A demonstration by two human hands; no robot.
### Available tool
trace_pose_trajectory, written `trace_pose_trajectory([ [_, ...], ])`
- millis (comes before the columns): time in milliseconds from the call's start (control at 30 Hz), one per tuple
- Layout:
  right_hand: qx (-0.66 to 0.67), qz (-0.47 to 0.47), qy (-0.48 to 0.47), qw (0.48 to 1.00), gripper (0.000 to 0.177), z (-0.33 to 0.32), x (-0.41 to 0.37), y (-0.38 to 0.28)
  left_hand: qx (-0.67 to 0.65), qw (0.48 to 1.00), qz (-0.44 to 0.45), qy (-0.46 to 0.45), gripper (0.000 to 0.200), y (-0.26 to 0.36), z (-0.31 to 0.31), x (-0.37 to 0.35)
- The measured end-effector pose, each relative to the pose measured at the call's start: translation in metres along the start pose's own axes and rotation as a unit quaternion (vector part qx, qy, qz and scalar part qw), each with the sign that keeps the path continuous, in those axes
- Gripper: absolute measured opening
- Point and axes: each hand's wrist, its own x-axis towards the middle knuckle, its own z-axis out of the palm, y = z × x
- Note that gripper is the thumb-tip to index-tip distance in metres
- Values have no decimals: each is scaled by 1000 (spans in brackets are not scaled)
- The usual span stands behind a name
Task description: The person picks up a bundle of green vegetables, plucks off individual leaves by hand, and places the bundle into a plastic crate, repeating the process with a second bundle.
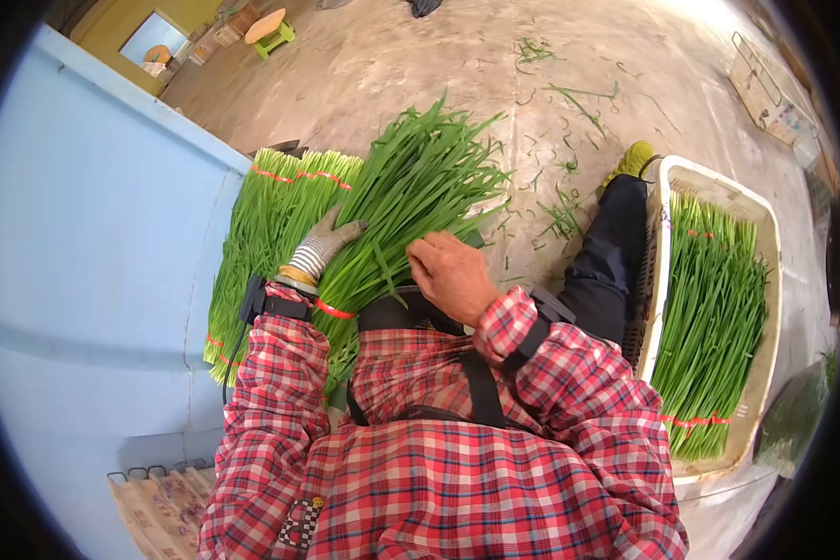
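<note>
A large bunch of long green leaves lies across my lap, bound near its lower end by a red band. My left hand, in a grey and striped glove, is wrapped round the left side of this bunch. My bare right hand is at the bunch's right edge with its fingers curled in; what they hold, if anything, is hidden. Beside my left arm stand more green bundles with red bands near their pale ends.
A white crate on the right holds banded green bundles. A blue wall rises close on the left. Leaf scraps litter the concrete floor. A low wooden table and another crate stand farther off.
</note>
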Motion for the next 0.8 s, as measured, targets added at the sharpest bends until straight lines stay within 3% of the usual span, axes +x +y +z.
trace_pose_trajectory([
  [33, -38, -67, 47, 996, 19, 6, 4, 5, 1, 1000, -4, 0, 91, 1, 3, -4],
  [67, -35, -66, 46, 996, 19, 12, 2, 6, -61, 998, -11, 7, 81, 8, 6, -10],
  [133, -111, -59, -56, 990, 27, 18, 2, 9, -124, 992, -13, 16, 72, 2, 7, -10],
  [167, -112, -61, -55, 990, 27, 21, -3, 10, -182, 983, -2, 17, 63, -16, 6, -1],
  [233, -104, -6, -149, 983, 36, 23, -25, 9, -238, 971, 11, 18, 54, -27, 4, 1],
  [333, -120, 2, -187, 975, 39, 17, -41, 0, -498, 861, -88, 56, 43, -25, 8, -20],
  [433, -137, 6, -203, 970, 42, 12, -41, -7, -535, 840, -78, 31, 44, -31, 4, -22],
  [500, -154, -44, -122, 980, 37, 13, -37, -5, -529, 845, -74, 41, 45, -33, 4, -22],
  [800, -102, 31, -195, 975, 32, 11, -25, -8, -545, 834, -75, 43, 47, -28, 5, -26],
])
